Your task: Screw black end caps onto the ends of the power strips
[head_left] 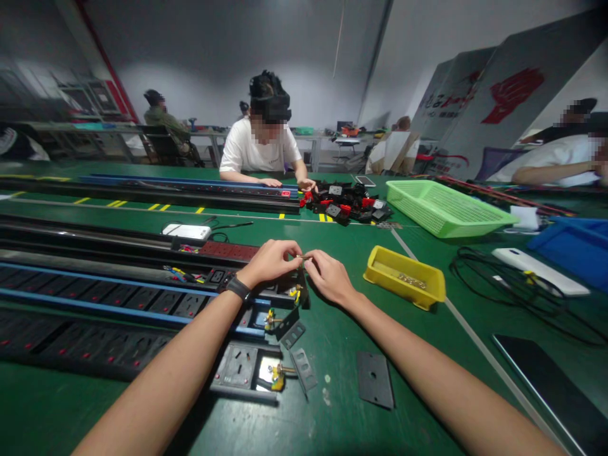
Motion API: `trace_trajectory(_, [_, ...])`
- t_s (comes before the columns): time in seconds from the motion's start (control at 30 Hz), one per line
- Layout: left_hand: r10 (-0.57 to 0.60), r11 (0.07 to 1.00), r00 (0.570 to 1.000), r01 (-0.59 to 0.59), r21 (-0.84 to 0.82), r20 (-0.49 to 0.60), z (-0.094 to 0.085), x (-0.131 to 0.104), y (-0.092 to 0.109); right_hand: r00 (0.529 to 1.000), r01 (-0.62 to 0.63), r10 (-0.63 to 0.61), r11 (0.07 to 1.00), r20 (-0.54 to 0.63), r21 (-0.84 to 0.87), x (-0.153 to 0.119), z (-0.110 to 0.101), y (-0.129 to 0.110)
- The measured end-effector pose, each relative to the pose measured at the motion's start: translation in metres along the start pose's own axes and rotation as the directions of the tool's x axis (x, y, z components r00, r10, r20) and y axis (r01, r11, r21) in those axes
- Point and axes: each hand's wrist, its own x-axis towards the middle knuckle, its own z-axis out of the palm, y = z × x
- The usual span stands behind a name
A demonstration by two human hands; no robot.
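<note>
My left hand (274, 261) and my right hand (327, 273) meet fingertip to fingertip over the ends of the long socket strips. Between their pinched fingers is a small brass-coloured piece (304, 257), too small to make out fully. Below the hands lies the end of a strip with a dark plate and yellow-green wires (295, 292). Nearer to me, a blue-edged strip (190, 304) and a black strip (237, 365) end in brass bolts with dark end plates (304, 370). A loose black plate (375, 380) lies flat to their right.
A yellow bin (403, 277) with small brass parts stands right of my hands. Beyond are a green basket (444, 206), a pile of black and red parts (342, 201) and a seated person (263, 142). Cables (503, 297) and a dark phone-like slab (546, 386) lie at right.
</note>
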Motion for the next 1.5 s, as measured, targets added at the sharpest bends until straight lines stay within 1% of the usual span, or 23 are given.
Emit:
trace_trajectory(0.07, [-0.009, 0.998, 1.0, 0.009, -0.058, -0.009, -0.002, 0.001, -0.002, 1.0, -0.013, 0.013, 1.0, 0.022, -0.007, 0.0, 0.0, 0.0])
trace_trajectory(0.2, [-0.009, 0.994, 1.0, 0.008, -0.111, -0.012, -0.004, 0.002, -0.005, 0.997, 0.036, -0.034, 0.999, 0.063, -0.028, 0.0, 0.002, 0.002])
trace_trajectory(0.37, [-0.033, 0.994, 0.998, 0.027, -0.105, -0.05, -0.002, 0.002, -0.008, 1.0, -0.002, 0.001, 0.998, -0.025, -0.058, -0.001, 0.001, 0.003])
trace_trajectory(0.43, [-0.015, 0.998, 0.997, 0.011, -0.056, -0.075, -0.002, 0.001, -0.007, 0.999, 0.003, -0.005, 0.999, -0.035, -0.05, -0.001, 0.001, 0.003])
trace_trajectory(0.53, [0.061, 0.995, 0.992, -0.052, 0.082, -0.11, -0.001, 0.0, -0.006, 0.999, 0.036, -0.036, 0.999, -0.007, -0.039, -0.001, 0.001, 0.003])
trace_trajectory(0.6, [0.098, 0.986, 0.988, -0.08, 0.146, -0.117, -0.001, 0.0, -0.006, 0.999, 0.039, -0.039, 0.999, 0.008, -0.037, 0.0, 0.001, 0.002])
trace_trajectory(0.8, [0.117, 0.977, 0.989, -0.099, 0.191, -0.09, 0.001, -0.002, -0.004, 1.0, 0.015, -0.016, 0.999, -0.006, -0.043, 0.0, 0.0, 0.0])
trace_trajectory(1.0, [0.147, 0.973, 0.987, -0.132, 0.189, -0.066, 0.003, -0.003, -0.002, 0.997, 0.036, -0.031, 0.997, 0.064, -0.072, 0.0, 0.004, 0.003])
trace_trajectory(1.1, [0.148, 0.975, 0.987, -0.136, 0.177, -0.059, 0.003, -0.003, -0.002, 0.995, 0.003, 0.012, 0.99, 0.1, -0.142, 0.001, 0.003, 0.001])
trace_trajectory(1.23, [0.096, 0.99, 0.995, -0.093, 0.109, -0.029, 0.003, -0.003, -0.001, 0.98, -0.064, 0.106, 0.969, 0.167, -0.237, 0.003, -0.001, -0.004])
trace_trajectory(1.37, [0.058, 0.995, 0.998, -0.058, 0.079, -0.003, 0.002, -0.003, 0.0, 0.963, -0.132, 0.194, 0.945, 0.188, -0.298, 0.006, -0.003, -0.008])
trace_trajectory(1.5, [0.057, 0.997, 0.998, -0.057, 0.059, -0.005, 0.002, -0.003, 0.002, 0.964, -0.137, 0.195, 0.947, 0.182, -0.289, 0.007, -0.003, -0.008])
